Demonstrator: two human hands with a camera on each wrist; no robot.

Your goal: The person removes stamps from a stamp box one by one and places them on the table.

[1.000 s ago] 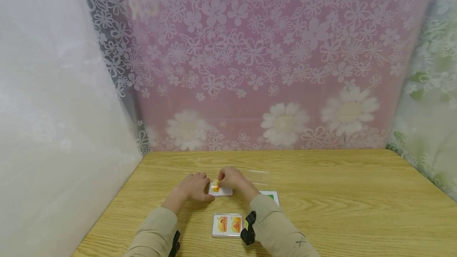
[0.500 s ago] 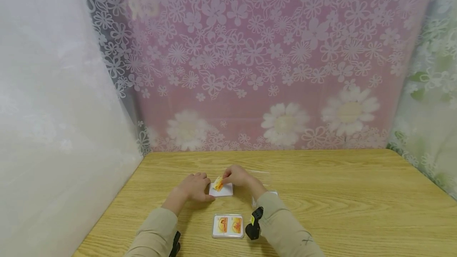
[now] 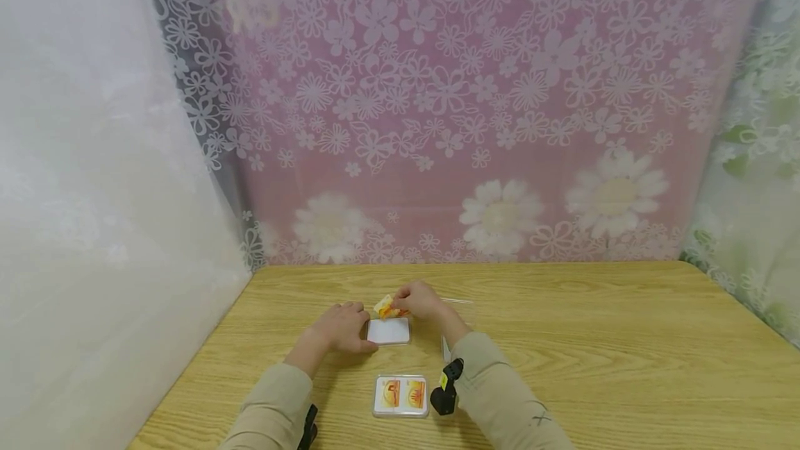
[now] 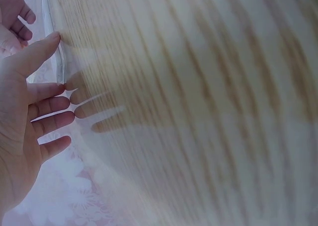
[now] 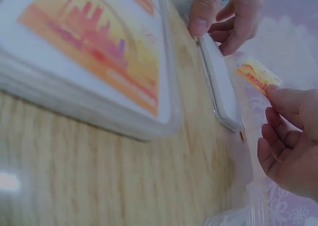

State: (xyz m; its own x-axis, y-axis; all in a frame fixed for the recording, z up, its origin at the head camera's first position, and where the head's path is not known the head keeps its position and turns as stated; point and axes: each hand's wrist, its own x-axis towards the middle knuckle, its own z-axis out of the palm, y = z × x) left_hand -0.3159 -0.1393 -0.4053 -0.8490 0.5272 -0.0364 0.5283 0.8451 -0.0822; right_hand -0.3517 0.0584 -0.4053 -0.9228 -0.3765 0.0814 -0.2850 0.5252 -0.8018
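A small orange and yellow stamp [image 3: 385,307] is pinched between the thumb and fingertips of my right hand [image 3: 420,299]. The right wrist view shows a skyline picture on this stamp [image 5: 254,76], raised beyond a flat clear case [image 3: 388,332] with a plain white face. My left hand [image 3: 342,327] holds that case at its left end, thumb on the near side and index finger on the far side. In the left wrist view the remaining fingers [image 4: 52,119] spread with their tips down at the tabletop.
Nearer the body lies another clear case [image 3: 401,395] with two orange pictures on white. The right forearm mostly covers a third case [image 3: 446,350]. Behind the right wrist is a transparent lid [image 3: 461,309]. The wooden table [image 3: 594,353] meets a floral curtain [image 3: 437,158] at the back.
My right hand has lifted the stamp off the white face of the case and moved it up and away past the far edge. The left hand has stayed at the case's end.
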